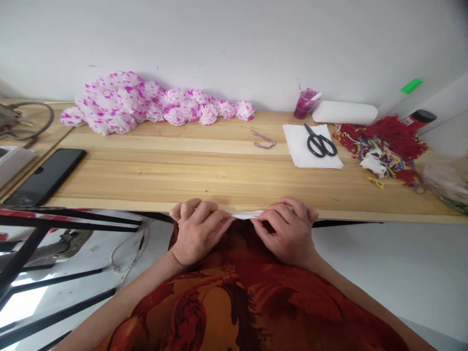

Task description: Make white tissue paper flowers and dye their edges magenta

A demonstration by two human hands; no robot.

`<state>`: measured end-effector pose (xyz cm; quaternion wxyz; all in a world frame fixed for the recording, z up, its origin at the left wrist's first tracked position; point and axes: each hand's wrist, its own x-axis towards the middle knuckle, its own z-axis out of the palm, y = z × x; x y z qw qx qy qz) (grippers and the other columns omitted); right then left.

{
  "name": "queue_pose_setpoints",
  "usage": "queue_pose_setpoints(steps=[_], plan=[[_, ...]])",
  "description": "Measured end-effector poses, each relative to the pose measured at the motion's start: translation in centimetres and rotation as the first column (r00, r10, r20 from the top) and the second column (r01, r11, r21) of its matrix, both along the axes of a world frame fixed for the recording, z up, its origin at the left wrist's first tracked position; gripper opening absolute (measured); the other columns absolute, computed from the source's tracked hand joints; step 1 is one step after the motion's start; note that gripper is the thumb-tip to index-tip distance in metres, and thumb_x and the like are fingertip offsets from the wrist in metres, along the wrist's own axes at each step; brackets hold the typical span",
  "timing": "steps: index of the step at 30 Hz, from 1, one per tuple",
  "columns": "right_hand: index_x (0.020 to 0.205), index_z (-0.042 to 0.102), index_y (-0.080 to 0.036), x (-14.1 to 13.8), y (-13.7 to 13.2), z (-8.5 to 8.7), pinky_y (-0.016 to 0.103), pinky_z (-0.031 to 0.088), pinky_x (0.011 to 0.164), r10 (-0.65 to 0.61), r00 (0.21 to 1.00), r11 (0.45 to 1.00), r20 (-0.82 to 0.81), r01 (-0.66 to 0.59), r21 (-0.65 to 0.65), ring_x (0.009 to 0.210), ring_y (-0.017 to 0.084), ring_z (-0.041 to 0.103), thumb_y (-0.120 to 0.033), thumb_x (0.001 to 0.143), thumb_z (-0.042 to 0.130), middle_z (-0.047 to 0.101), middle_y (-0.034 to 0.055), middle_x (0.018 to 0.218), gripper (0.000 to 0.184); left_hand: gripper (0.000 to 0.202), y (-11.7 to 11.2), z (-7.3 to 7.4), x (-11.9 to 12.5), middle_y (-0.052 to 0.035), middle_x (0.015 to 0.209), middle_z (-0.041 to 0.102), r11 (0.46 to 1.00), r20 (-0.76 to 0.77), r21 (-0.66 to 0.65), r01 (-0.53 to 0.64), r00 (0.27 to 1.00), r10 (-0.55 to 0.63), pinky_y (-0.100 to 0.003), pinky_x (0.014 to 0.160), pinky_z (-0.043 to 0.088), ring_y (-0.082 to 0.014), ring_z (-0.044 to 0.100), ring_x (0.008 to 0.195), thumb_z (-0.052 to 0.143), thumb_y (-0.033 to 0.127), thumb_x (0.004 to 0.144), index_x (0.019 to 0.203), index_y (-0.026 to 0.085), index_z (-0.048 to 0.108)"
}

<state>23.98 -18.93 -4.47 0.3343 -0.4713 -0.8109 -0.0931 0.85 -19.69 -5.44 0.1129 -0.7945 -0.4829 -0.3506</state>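
Observation:
My left hand (197, 229) and my right hand (288, 229) are both closed, pinching the ends of a narrow folded strip of white paper (246, 214) at the near edge of the wooden table (183, 165). The strip spans the gap between my fingertips, just above my lap. Most of the paper is hidden under my fingers.
A heap of pink-and-white paper flowers (146, 102) lies at the back. Black scissors (320, 142) rest on a stack of white paper (310, 148). A white roll (343, 113), a pink cup (304, 103), red and coloured scraps (383, 141) and a black phone (47, 175) lie around.

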Motion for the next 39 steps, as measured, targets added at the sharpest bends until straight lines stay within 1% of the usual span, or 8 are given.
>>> queue_pose_setpoints(steps=[2,5,10,14,19,25,30,39], plan=[[0.067,0.063,-0.022,0.0,0.1,0.0,0.040,0.033,0.087,-0.006,1.000,1.000,0.001,0.006,-0.007,0.099,0.025,0.059,-0.027,0.082,0.076,0.069,-0.0003,0.073,0.021,0.002,-0.1,-0.2,0.0,0.0004,0.082,0.064,1.000,0.024,-0.011,0.013,1.000,-0.012,-0.032,0.074,0.042,-0.0168,0.056,0.080,0.073,0.029,0.087,0.088,0.028,0.072],[0.070,0.064,-0.022,0.2,0.2,-0.2,0.039,0.036,0.087,0.007,1.000,1.000,-0.016,-0.007,-0.006,0.100,0.024,0.059,-0.027,0.082,0.077,0.070,0.0003,0.077,0.019,0.004,-0.1,-0.4,0.1,0.0011,0.080,0.064,1.000,0.050,-0.007,0.010,0.999,-0.010,-0.034,0.074,0.040,-0.0167,0.056,0.079,0.073,0.028,0.087,0.090,0.031,0.073],[0.080,0.070,-0.025,0.3,0.3,-0.6,0.038,0.037,0.088,0.076,0.995,0.995,-0.060,-0.072,0.063,0.098,0.022,0.061,-0.021,0.080,0.080,0.073,-0.0021,0.081,0.010,0.017,-0.1,-0.6,0.1,0.0017,0.076,0.064,1.000,0.055,-0.001,-0.010,0.998,0.010,-0.036,0.075,0.039,-0.0183,0.054,0.080,0.078,0.026,0.082,0.094,0.038,0.075],[0.090,0.074,-0.029,0.3,0.2,-0.9,0.038,0.036,0.087,0.087,0.994,0.992,-0.062,-0.081,0.097,0.098,0.021,0.061,-0.021,0.079,0.082,0.074,-0.0041,0.081,0.016,0.028,-0.1,-0.7,0.1,0.0027,0.075,0.065,1.000,0.044,0.000,-0.020,0.999,0.020,-0.036,0.075,0.038,-0.0186,0.054,0.082,0.080,0.025,0.080,0.102,0.043,0.075],[0.092,0.076,-0.029,0.3,0.2,-0.9,0.039,0.035,0.085,0.081,0.995,0.990,-0.061,-0.074,0.119,0.096,0.020,0.061,-0.020,0.078,0.083,0.075,-0.0054,0.079,0.018,0.030,-0.2,-0.9,-0.1,0.0030,0.077,0.066,1.000,0.024,0.021,-0.007,1.000,0.006,-0.036,0.078,0.037,-0.0178,0.054,0.082,0.080,0.023,0.081,0.105,0.040,0.075],[0.090,0.076,-0.029,0.3,0.2,-1.1,0.039,0.034,0.085,0.080,0.994,0.986,-0.068,-0.069,0.150,0.095,0.020,0.061,-0.020,0.077,0.084,0.075,-0.0063,0.078,0.019,0.045,-0.2,-1.1,-0.4,0.0028,0.080,0.068,0.999,-0.019,0.034,0.043,0.999,-0.042,-0.036,0.081,0.037,-0.0202,0.051,0.088,0.079,0.018,0.081,0.118,0.042,0.070],[0.092,0.077,-0.029,0.3,0.2,-1.2,0.039,0.034,0.085,0.067,0.996,0.986,-0.052,-0.058,0.155,0.094,0.020,0.062,-0.021,0.077,0.084,0.075,-0.0052,0.078,0.019,0.038,-0.2,-1.0,-0.5,0.0014,0.079,0.068,0.998,-0.030,0.031,0.055,0.998,-0.054,-0.036,0.080,0.038,-0.0205,0.051,0.088,0.075,0.014,0.082,0.112,0.038,0.073],[0.093,0.076,-0.029,0.3,0.2,-1.2,0.038,0.035,0.085,0.080,0.995,0.985,-0.055,-0.070,0.156,0.094,0.020,0.062,-0.019,0.078,0.084,0.074,-0.0052,0.076,0.020,0.034,-0.4,-0.9,-0.4,0.0013,0.083,0.070,0.999,-0.088,0.022,0.032,0.996,-0.030,-0.033,0.081,0.044,-0.0194,0.055,0.089,0.073,0.018,0.085,0.114,0.036,0.072]])
